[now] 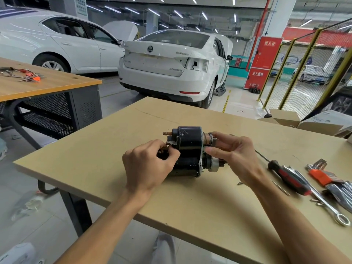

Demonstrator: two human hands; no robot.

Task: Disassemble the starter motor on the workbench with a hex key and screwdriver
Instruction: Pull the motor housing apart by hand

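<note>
The black starter motor (188, 149) lies on the tan workbench (95, 159), its threaded copper stud pointing left. My left hand (148, 166) pinches a small copper-coloured part at the motor's left end, fingers closed on it. My right hand (232, 151) grips the motor's right end, by the spring and the pinion gear. A red-and-black screwdriver (287, 177) lies to the right of the motor. An orange-holdered hex key set (322, 174) lies beyond it.
A chrome combination wrench (322, 201) and loose small screws (315, 201) lie at the right edge. An open cardboard box (289, 119) sits at the far right corner. A second bench (47, 80) with tools stands to the left. White cars are parked behind.
</note>
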